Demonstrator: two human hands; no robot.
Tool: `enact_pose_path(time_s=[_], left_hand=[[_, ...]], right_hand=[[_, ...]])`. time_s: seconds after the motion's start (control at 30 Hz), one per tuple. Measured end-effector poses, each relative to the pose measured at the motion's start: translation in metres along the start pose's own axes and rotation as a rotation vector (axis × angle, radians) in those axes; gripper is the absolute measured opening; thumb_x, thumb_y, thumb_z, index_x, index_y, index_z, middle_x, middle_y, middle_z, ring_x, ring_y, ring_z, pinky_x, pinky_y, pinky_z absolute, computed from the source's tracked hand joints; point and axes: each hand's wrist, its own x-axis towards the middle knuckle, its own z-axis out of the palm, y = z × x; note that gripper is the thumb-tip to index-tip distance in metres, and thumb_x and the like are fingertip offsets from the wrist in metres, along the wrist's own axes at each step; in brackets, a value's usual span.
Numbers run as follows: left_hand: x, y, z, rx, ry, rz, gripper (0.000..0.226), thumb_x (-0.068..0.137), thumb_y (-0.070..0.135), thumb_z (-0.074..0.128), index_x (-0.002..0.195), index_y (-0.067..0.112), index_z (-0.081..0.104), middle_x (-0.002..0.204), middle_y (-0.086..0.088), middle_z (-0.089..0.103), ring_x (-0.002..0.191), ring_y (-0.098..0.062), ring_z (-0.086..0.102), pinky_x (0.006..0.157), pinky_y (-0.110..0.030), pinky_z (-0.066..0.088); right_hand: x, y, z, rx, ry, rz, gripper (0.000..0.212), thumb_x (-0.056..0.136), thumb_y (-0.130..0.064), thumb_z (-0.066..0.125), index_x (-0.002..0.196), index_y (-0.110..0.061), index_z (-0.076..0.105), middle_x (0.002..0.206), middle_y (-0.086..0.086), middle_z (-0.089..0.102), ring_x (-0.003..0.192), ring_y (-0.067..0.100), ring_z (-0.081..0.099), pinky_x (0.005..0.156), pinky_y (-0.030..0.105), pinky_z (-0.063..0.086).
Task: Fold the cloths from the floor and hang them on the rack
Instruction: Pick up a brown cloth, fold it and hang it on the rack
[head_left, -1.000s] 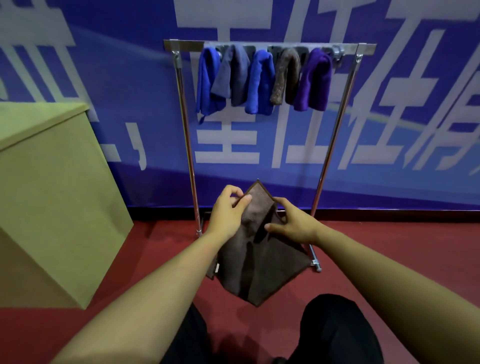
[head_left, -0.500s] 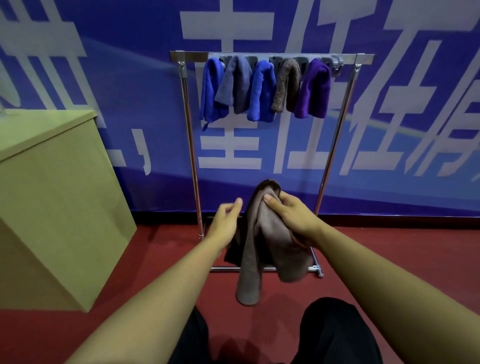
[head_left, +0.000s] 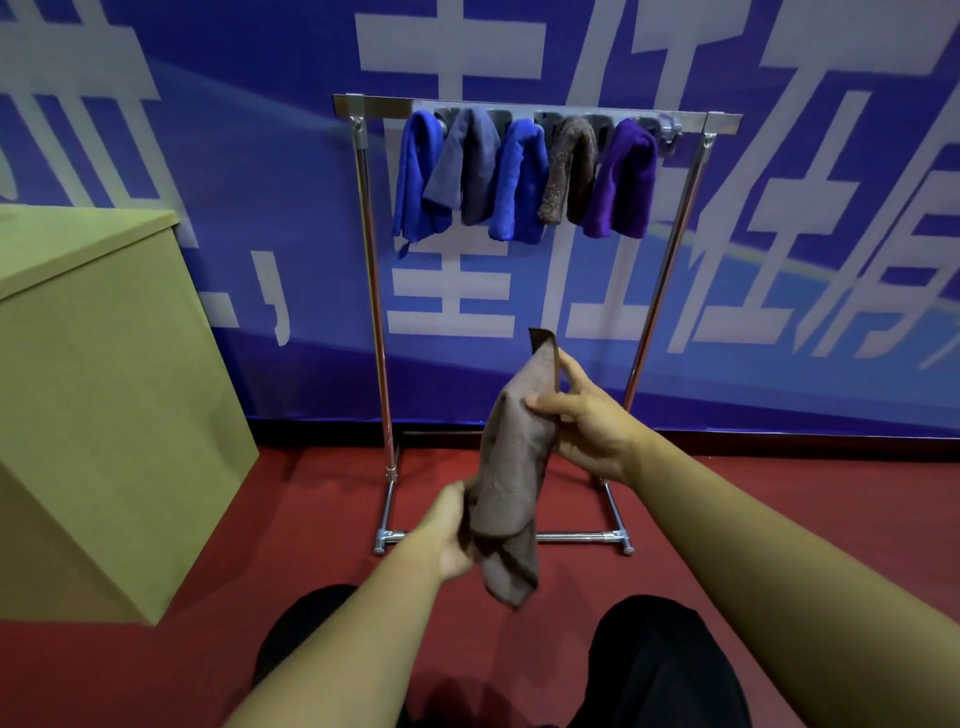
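The left hand (head_left: 448, 535) pinches the lower edge of the brown microfibre cloth (head_left: 511, 467), tensioning it; the right hand's (head_left: 587, 421) grip holds its top, doubled lengthways for draping over the steel rack (head_left: 535, 106) behind.

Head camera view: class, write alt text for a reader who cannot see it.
Two bare hands hold a folded brown microfibre cloth upright, the right hand near its top, the left hand near its bottom. Behind stands a silver metal rack with five cloths already draped over its top bar, on a red floor.
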Motion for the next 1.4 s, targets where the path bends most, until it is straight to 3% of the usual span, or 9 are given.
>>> enact_pose_path(time_s=[0.13, 0.27, 0.33, 0.47, 0.6, 0.83, 0.97, 1.17, 1.4], left_hand=[[0.010, 0.021, -0.008, -0.016, 0.217, 0.359, 0.029, 0.095, 0.017, 0.061, 0.123, 0.014, 0.056, 0.109, -0.016, 0.070, 0.099, -0.031, 0.069, 0.081, -0.038, 0.056], [-0.004, 0.043, -0.027, 0.051, 0.034, 0.382, 0.037, 0.095, 0.002, 0.060, 0.126, 0.021, 0.058, 0.117, -0.019, 0.072, 0.110, -0.033, 0.070, 0.096, -0.044, 0.055], [-0.010, 0.051, -0.035, 0.148, -0.051, 0.363, 0.042, 0.093, -0.007, 0.058, 0.127, 0.017, 0.060, 0.118, -0.020, 0.071, 0.110, -0.033, 0.069, 0.095, -0.042, 0.055], [-0.008, 0.062, -0.038, 0.273, 0.041, 0.452, 0.044, 0.089, -0.011, 0.064, 0.128, 0.010, 0.061, 0.114, -0.023, 0.069, 0.096, -0.030, 0.071, 0.082, -0.038, 0.060], [-0.009, 0.075, -0.037, 0.206, 0.121, 0.510, 0.039, 0.085, -0.009, 0.070, 0.120, 0.009, 0.066, 0.112, -0.024, 0.069, 0.093, -0.032, 0.070, 0.086, -0.041, 0.059], [-0.019, 0.093, -0.037, 0.019, 0.089, 0.526, 0.037, 0.085, -0.011, 0.069, 0.116, 0.009, 0.069, 0.107, -0.022, 0.071, 0.092, -0.029, 0.072, 0.076, -0.036, 0.062], [-0.016, 0.097, -0.039, 0.332, 0.204, 0.618, 0.027, 0.079, -0.003, 0.080, 0.103, 0.006, 0.075, 0.100, -0.020, 0.074, 0.080, -0.021, 0.075, 0.064, -0.025, 0.060], [-0.012, 0.110, -0.038, 0.809, 0.337, 0.762, 0.006, 0.083, 0.013, 0.081, 0.089, 0.015, 0.080, 0.090, 0.000, 0.077, 0.091, -0.013, 0.071, 0.096, -0.036, 0.056], [-0.017, 0.132, -0.031, 0.902, 0.314, 0.670, 0.049, 0.077, 0.013, 0.086, 0.123, 0.009, 0.069, 0.114, -0.005, 0.071, 0.109, -0.020, 0.067, 0.102, -0.038, 0.053]], right_hand=[[0.001, 0.009, -0.013, -0.246, 0.194, -0.005, 0.092, 0.088, 0.010, 0.065, 0.152, -0.043, 0.023, 0.121, 0.023, 0.059, 0.103, 0.028, 0.069, 0.085, 0.038, 0.059], [0.002, 0.019, -0.030, -0.518, 0.396, 0.037, 0.032, 0.090, 0.001, 0.068, 0.120, -0.007, 0.065, 0.106, 0.023, 0.071, 0.098, 0.030, 0.071, 0.083, 0.035, 0.059], [0.005, 0.022, -0.039, -0.579, 0.443, 0.023, 0.011, 0.091, -0.001, 0.067, 0.094, -0.009, 0.074, 0.105, 0.015, 0.072, 0.104, 0.030, 0.069, 0.085, 0.031, 0.055], [0.009, 0.021, -0.048, -0.670, 0.453, 0.013, 0.013, 0.093, -0.013, 0.066, 0.100, -0.021, 0.075, 0.113, 0.005, 0.071, 0.107, 0.022, 0.065, 0.096, 0.036, 0.052], [0.005, 0.015, -0.054, -0.740, 0.463, -0.002, 0.037, 0.088, -0.008, 0.070, 0.124, -0.014, 0.066, 0.116, 0.008, 0.069, 0.102, 0.022, 0.066, 0.090, 0.035, 0.056], [0.001, 0.007, -0.065, -0.642, 0.590, -0.101, 0.042, 0.084, -0.006, 0.076, 0.124, -0.008, 0.066, 0.117, 0.010, 0.067, 0.109, 0.024, 0.063, 0.099, 0.038, 0.053], [-0.004, 0.001, -0.067, -0.667, 0.621, -0.128, 0.041, 0.083, -0.012, 0.078, 0.122, -0.008, 0.067, 0.109, 0.006, 0.067, 0.104, 0.024, 0.064, 0.091, 0.035, 0.055], [-0.002, -0.006, -0.076, -0.939, 0.575, -0.084, 0.030, 0.087, -0.026, 0.075, 0.113, -0.011, 0.073, 0.099, 0.006, 0.072, 0.093, 0.022, 0.068, 0.085, 0.040, 0.059], [0.001, -0.017, -0.084, -0.967, 0.470, 0.019, 0.036, 0.084, -0.025, 0.078, 0.118, -0.012, 0.071, 0.104, 0.006, 0.071, 0.096, 0.022, 0.068, 0.088, 0.037, 0.059]])
